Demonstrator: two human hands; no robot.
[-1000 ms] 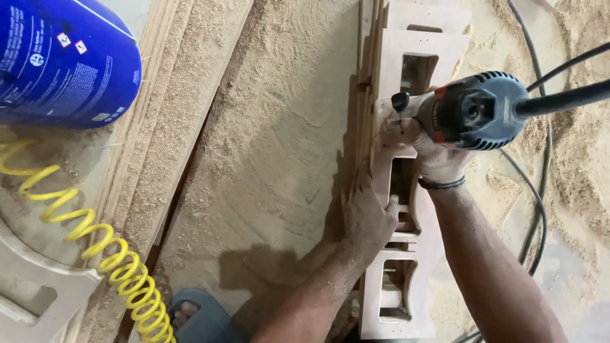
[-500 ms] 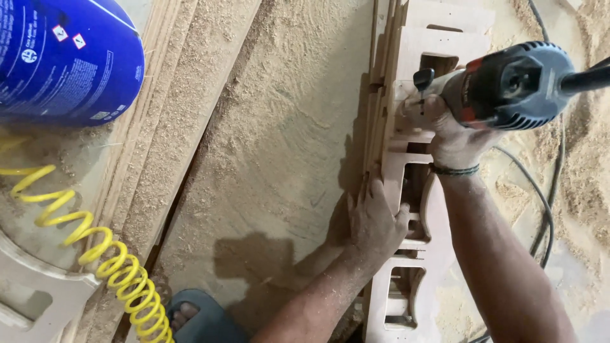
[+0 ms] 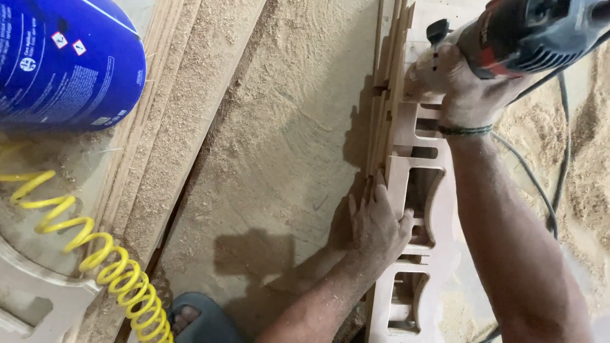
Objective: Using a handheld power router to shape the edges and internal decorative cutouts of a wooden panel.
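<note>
Sawdust coats the whole work surface [image 3: 279, 127], and near its right edge lies a long carved wooden panel [image 3: 438, 209] with shaped cut-outs, stacked on thin boards whose edges show along its left side. That panel looks stiff and fairly light, but the narrow bars between the cut-outs seem likely to snap if levered, and the dust probably makes it slide easily; pressing flat on a solid stretch of its edge seems the safest hold.

At the panel's left edge, the left hand [image 3: 378, 222] rests palm down with fingers spread apart and straight, the thumb reaching into a cut-out, the forearm coming up from below. At the panel's upper end, the right hand [image 3: 454, 89] is clamped around a grey and red power router [image 3: 534, 32], wrist bent. A dark cable [image 3: 559, 159] trails right of the panel. Far left of it sit a blue drum [image 3: 63, 63] and a coiled yellow air hose [image 3: 95, 260]; below, a sandalled foot [image 3: 190, 317].
</note>
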